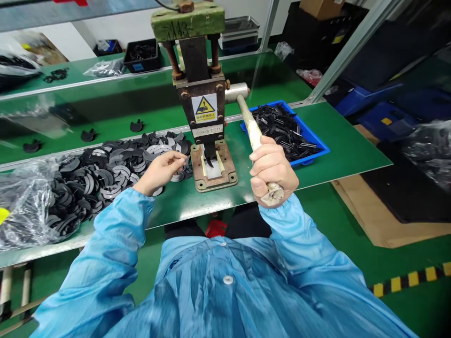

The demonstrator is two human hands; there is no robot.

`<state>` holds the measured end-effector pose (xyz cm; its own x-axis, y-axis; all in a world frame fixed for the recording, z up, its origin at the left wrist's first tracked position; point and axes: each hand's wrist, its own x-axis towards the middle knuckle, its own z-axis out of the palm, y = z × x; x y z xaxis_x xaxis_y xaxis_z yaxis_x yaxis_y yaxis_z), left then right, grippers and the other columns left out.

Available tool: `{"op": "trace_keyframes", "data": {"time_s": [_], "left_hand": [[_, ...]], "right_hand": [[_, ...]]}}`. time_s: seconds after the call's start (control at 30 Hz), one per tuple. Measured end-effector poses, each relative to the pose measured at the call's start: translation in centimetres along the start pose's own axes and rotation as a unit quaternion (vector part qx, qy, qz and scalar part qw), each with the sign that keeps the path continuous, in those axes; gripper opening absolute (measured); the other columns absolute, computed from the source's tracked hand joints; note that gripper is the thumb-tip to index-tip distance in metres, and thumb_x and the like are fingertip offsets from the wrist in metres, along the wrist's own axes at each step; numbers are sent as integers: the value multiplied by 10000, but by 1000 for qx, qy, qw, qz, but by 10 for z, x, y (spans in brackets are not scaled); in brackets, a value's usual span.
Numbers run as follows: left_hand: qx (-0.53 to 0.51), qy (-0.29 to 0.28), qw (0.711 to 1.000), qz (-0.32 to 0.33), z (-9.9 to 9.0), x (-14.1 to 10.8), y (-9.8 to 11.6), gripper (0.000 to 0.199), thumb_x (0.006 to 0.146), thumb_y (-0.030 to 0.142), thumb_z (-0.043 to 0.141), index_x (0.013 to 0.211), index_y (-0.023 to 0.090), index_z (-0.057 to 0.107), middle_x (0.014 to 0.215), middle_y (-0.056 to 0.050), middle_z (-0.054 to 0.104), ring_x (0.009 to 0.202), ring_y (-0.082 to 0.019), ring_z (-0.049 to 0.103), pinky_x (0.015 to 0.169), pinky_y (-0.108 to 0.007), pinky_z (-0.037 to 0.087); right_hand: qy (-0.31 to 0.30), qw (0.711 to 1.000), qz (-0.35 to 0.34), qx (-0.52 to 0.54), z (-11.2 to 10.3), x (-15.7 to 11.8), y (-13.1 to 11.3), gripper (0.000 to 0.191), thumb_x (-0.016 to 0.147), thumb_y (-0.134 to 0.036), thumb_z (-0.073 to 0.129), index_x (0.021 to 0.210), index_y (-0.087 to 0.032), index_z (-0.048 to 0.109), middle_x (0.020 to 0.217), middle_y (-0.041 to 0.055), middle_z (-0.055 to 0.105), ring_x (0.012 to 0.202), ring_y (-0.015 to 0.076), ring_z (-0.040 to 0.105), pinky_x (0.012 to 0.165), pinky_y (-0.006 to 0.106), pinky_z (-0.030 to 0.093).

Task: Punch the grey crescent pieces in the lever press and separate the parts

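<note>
My right hand [274,173] is wrapped round the taped end of the lever handle [250,123] of a hand press [200,89]. The lever slopes down from a metal hub on the press's right side. Under the ram, a small dark curved piece [210,163] shows on the light plate of the press base [216,183]. Just left of that base is my left hand [162,170], with thumb and fingertips pinched together. Whatever the pinch holds, if anything, is too small to make out. Beneath and behind this hand spreads a pile of black crescent-shaped plastic parts [112,164].
A blue tray [322,151] of thin black parts stands right of the press. A clear plastic bag [28,202] lies at the left end of the pile. Several single parts rest along the back ledge, before a black bin [143,63]. A metal post [352,49] rises at right.
</note>
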<state>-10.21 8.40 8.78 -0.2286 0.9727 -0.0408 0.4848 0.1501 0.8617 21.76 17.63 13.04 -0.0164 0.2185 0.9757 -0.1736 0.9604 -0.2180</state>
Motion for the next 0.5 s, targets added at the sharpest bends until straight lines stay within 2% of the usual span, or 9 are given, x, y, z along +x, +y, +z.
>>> {"op": "trace_keyframes", "data": {"time_s": [0.07, 0.1, 0.17, 0.27, 0.4, 0.5], "left_hand": [[155, 63, 985, 42, -16, -11, -20, 449, 971, 551, 682, 1246, 206, 762, 1179, -122, 766, 1040, -276, 719, 938, -442, 590], [228, 72, 969, 68, -20, -15, -29, 464, 969, 546, 684, 1272, 204, 762, 1238, -136, 759, 1137, -310, 700, 1028, -482, 560], [332, 49, 936, 107, -21, -23, -43, 502, 970, 548, 689, 1330, 204, 749, 1327, -156, 741, 1273, -358, 650, 1138, -534, 489], [402, 6, 909, 110, -9, -28, -52, 448, 1002, 528, 661, 1329, 237, 758, 1331, -150, 744, 1289, -372, 628, 1129, -543, 466], [432, -4, 897, 90, 5, -28, -54, 362, 1040, 484, 610, 1247, 245, 787, 1269, -160, 742, 1228, -375, 624, 1037, -534, 478], [443, -8, 892, 90, 5, -25, -54, 359, 1038, 483, 608, 1209, 219, 780, 1219, -170, 737, 1196, -377, 623, 997, -525, 479]], "right_hand": [[-1, 1000, 6, 5, 0, -2, 0, 239, 936, -361, 712, 771, -257, 573, 722, -67, 638, 925, 158, 745, 1123, 585, 629], [-4, 1000, 11, 7, 0, -3, 1, 233, 933, -356, 715, 775, -255, 577, 730, -66, 643, 938, 162, 745, 1141, 600, 619], [-8, 1000, 20, 8, -1, -4, 1, 232, 934, -360, 714, 776, -257, 580, 741, -68, 647, 943, 166, 744, 1182, 639, 592], [-9, 1000, 26, 5, -3, -5, 0, 252, 945, -388, 706, 770, -264, 574, 739, -74, 640, 924, 164, 738, 1202, 668, 576], [-17, 1000, 23, 1, -3, -2, -2, 263, 959, -382, 706, 781, -247, 568, 749, -62, 632, 952, 163, 736, 1161, 651, 590], [-15, 1000, 14, 7, -1, -1, -3, 260, 970, -354, 708, 792, -230, 566, 755, -46, 627, 971, 165, 722, 1152, 646, 578]]}}
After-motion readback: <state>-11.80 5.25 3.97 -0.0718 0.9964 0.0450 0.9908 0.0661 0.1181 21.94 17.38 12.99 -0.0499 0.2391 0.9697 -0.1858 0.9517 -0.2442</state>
